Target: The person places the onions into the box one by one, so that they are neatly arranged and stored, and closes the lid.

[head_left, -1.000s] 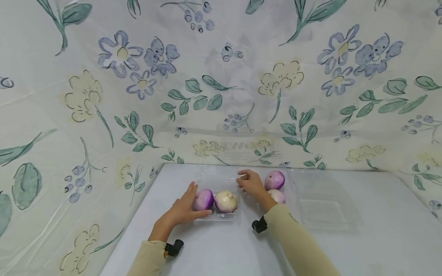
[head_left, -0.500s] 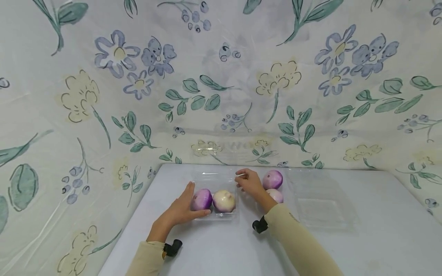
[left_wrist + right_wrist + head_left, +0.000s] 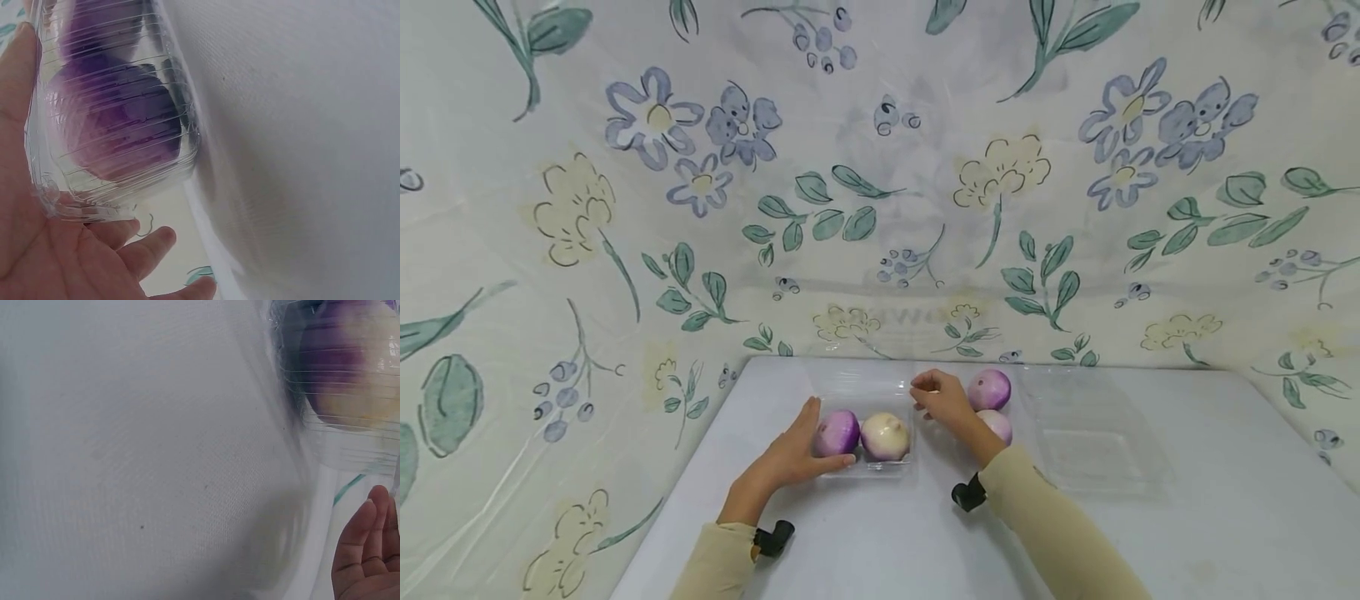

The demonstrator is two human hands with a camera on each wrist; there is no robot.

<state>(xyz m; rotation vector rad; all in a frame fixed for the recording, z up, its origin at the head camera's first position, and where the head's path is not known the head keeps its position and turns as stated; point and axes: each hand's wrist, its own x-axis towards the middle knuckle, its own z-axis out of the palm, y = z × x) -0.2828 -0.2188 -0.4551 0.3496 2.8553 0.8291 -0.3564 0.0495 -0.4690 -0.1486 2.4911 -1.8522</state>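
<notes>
Little has shifted in the last second; the left hand [image 3: 790,454] stays flat, fingers straight, against the left side of the clear clamshell box [image 3: 867,433] on the desk [image 3: 887,542], bracing it; the right hand [image 3: 946,400] has eased its grip slightly inward, pinching the open lid's edge [image 3: 917,385]; closing seems in hand. The box lies long axis left to right, holding a purple onion [image 3: 837,432] and a pale onion [image 3: 885,436]; two more onions [image 3: 988,389] sit behind the right wrist.
</notes>
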